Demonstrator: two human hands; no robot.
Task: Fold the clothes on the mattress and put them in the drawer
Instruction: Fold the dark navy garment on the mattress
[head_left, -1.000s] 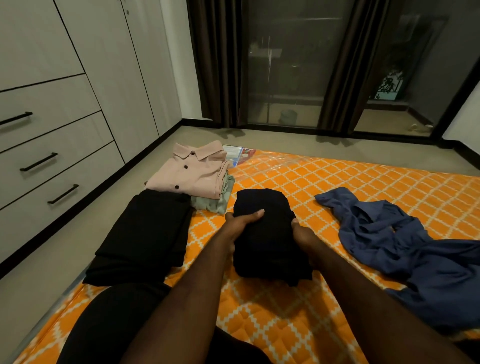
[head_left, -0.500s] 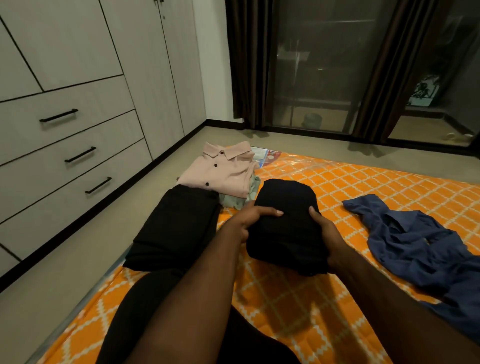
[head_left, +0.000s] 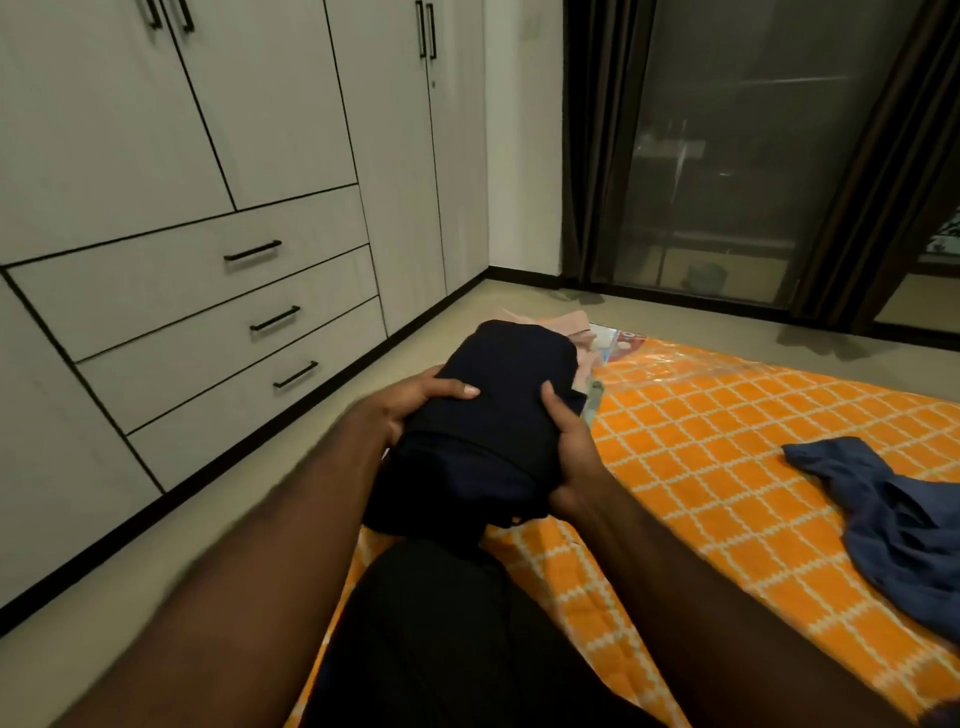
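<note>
- Both hands grip the folded dark garment (head_left: 504, 395): left hand (head_left: 415, 400) and right hand (head_left: 566, 441) on either side, thumbs on top.
- A second ago it lay mid-mattress; now it is over the mattress's (head_left: 727, 441) left edge, nearer the closed drawers (head_left: 208, 322).
- One blue garment (head_left: 893, 519) lies unfolded toward the right edge, so folding isn't finished.

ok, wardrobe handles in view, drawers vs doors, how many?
Drawer handles: 3
Door handles: 4
Total: 7
</note>
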